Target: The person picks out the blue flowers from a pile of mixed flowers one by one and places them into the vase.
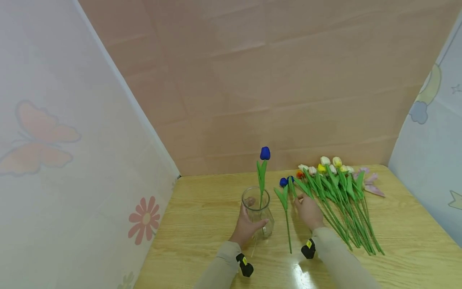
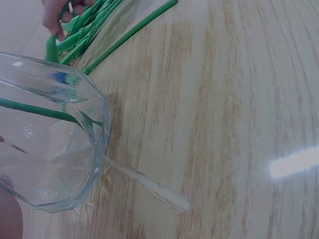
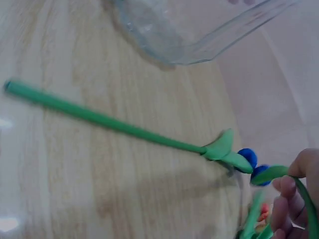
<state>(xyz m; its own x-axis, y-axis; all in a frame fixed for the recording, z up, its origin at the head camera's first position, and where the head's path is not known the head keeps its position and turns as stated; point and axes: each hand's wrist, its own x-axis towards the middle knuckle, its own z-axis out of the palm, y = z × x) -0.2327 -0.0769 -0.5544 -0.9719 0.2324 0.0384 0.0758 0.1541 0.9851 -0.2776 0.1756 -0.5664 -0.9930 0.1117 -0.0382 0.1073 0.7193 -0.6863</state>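
A clear glass vase [image 1: 269, 229] stands on the table, and my left hand [image 1: 246, 228] grips it, thumb on the near side. One blue tulip [image 1: 265, 153] rises from the vase; its green stem [image 2: 40, 110] shows through the glass. To the right, my right hand [image 1: 309, 212] pinches a second blue tulip [image 1: 290, 179] by its green stem and leaf [image 3: 271, 174]. Another blue tulip [image 1: 283, 182] lies between the vase and that hand, its stem [image 3: 114, 124] pointing toward me.
A spread of artificial tulips [image 1: 343, 200] in white, yellow and orange lies on the right of the wooden table [image 1: 202, 208], with a pinkish-purple flower [image 1: 373, 188] at its far edge. A thin whitish strip [image 2: 149, 184] lies by the vase base. Cloth-like walls enclose the back and sides.
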